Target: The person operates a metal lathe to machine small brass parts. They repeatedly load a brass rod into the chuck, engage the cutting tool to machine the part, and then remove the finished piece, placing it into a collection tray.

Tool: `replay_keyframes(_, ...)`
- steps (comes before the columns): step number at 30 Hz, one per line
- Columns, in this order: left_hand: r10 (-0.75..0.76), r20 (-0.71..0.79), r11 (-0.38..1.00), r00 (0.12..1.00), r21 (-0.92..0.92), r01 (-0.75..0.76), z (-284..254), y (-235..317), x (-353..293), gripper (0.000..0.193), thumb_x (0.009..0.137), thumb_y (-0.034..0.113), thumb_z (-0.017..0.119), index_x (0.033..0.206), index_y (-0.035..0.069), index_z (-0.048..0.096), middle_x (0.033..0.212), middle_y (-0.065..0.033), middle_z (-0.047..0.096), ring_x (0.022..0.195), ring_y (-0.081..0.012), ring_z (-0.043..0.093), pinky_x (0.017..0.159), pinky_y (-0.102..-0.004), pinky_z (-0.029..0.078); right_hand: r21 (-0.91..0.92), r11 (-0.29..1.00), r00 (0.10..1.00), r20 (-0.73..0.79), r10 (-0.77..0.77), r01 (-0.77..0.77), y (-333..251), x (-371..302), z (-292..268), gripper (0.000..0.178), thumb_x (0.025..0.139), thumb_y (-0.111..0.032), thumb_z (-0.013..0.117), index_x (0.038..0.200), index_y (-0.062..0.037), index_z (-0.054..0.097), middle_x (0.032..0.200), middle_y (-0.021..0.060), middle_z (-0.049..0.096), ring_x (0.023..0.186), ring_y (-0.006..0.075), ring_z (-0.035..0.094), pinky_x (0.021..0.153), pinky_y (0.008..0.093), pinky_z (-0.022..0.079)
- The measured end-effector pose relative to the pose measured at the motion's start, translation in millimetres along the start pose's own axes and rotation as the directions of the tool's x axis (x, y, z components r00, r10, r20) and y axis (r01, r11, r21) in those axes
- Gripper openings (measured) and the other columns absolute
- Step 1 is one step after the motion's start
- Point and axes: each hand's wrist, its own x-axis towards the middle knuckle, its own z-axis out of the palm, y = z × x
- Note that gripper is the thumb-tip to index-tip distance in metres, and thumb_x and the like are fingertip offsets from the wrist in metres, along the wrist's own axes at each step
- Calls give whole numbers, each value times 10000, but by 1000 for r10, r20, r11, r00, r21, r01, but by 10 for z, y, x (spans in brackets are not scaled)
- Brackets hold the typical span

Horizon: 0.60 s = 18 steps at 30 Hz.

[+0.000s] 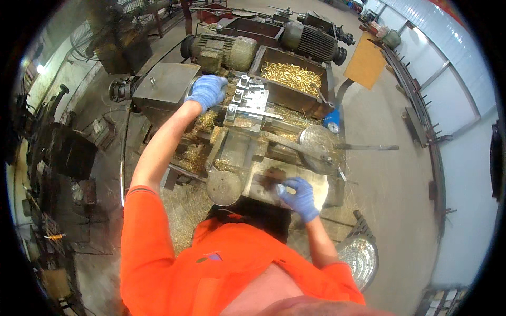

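Note:
My left hand (207,92), in a blue knit glove, is at the machine's head beside the metal tool block (254,100) with its bolts. Its fingers are curled closed, and whatever they hold is hidden. Low on the right, my right hand (300,199), also gloved in blue, is over a pale sheet (311,185) with a dark brown stain on the machine's front. Thumb and fingers are drawn together there; anything between them is too small to name. Brass shavings (208,120) lie around the tool block and along the machine bed.
A metal bin (326,108) holding many small brass parts stands behind the tool block. Two electric motors (232,51) sit at the back. A lever (371,147) sticks out to the right near a round metal plate (316,138). A tan board (367,62) stands at the far right.

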Motion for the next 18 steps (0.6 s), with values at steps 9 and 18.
replay_keyframes(9,-59,-269,993,961,-113,30,-194,44,-109,215,825,249,543,980,129,630,802,-153,627,771,-331,602,690,-417,477,-24,999,999,-20,47,-48,147,-186,5,232,699,-251,716,763,-33,667,795,140,638,735,298,601,684,361,473)
replay_keyframes(18,-27,-5,999,1000,-36,27,-13,151,-635,162,774,223,530,835,105,623,734,-159,619,730,-336,605,661,-444,471,-28,997,997,12,76,-76,115,-249,47,224,708,-249,715,770,-38,672,801,141,640,749,300,606,689,357,479)
